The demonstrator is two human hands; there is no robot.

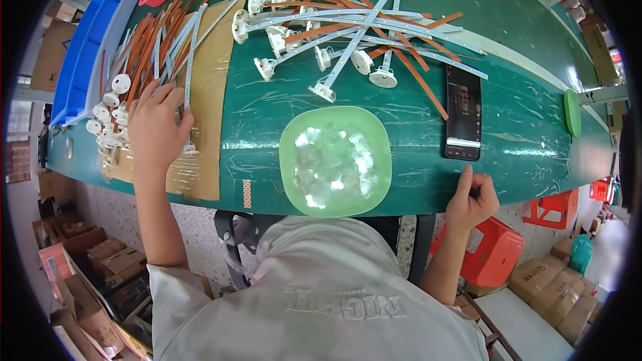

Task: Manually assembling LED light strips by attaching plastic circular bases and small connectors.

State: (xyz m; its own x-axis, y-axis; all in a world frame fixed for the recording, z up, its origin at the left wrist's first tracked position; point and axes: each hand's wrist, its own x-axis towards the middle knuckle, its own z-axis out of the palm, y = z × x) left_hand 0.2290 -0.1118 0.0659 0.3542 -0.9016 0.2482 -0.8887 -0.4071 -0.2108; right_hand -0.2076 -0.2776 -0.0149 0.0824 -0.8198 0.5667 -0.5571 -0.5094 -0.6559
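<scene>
Green table carries a heap of white strips with round white bases on a taped cardboard patch at its left, and the left hand lies flat on that heap, fingers loosely spread among the strips, gripping none. Right of it sits a pale green bowl of clear discs, then a dark phone. The right hand, fingers curled and empty, rests at the table edge just below the phone.

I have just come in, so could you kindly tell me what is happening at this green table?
A person sits at the green table. Their left hand rests on a pile of thin white and orange strips with round white end caps. The right hand, loosely curled, sits at the table edge just below a black smartphone. A pale green bowl of small clear pieces lies between them.
</scene>
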